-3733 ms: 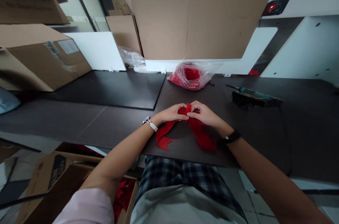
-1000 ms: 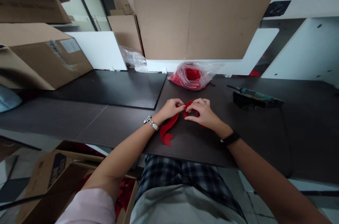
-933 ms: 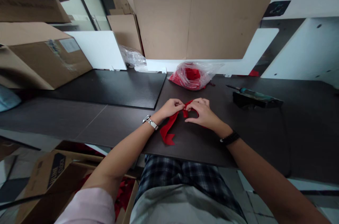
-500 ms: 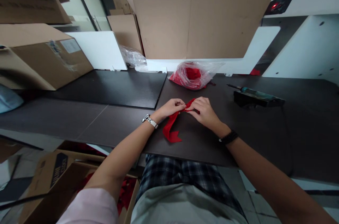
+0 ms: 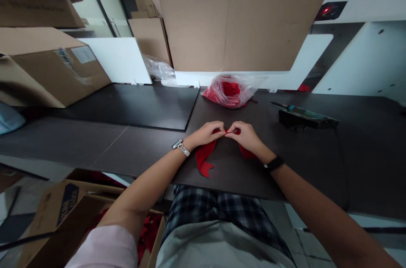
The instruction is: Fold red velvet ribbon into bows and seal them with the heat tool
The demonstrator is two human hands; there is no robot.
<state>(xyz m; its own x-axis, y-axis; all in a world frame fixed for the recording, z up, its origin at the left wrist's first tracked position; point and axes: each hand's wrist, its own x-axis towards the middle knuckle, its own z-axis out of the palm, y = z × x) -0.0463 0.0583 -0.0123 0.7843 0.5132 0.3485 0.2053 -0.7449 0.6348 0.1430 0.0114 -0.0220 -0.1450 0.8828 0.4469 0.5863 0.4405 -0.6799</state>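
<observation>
A red ribbon [image 5: 205, 154] with a notched end is pinched between both hands just above the dark table. My left hand [image 5: 209, 132] is closed on its middle, thumb and fingers pressed together. My right hand [image 5: 244, 135] grips the ribbon close beside it, so the fingertips of the two hands nearly meet. One tail hangs below my left hand onto the tabletop. The other shows partly beneath my right hand and wrist. What lies inside the pinched fingers is hidden.
A clear plastic bag [image 5: 233, 90] with red material stands behind my hands. To the right, a soldering-iron-like tool [image 5: 301, 112] rests on a black stand. A black board [image 5: 136, 105] and a cardboard box [image 5: 57, 69] are on the left. Below, an open carton [image 5: 69, 204] contains red pieces.
My hands have come level and lower, with the ribbon stretched between the fingertips. The ribbon's other tail now shows under my right hand, and the left tail has shifted slightly downward.
</observation>
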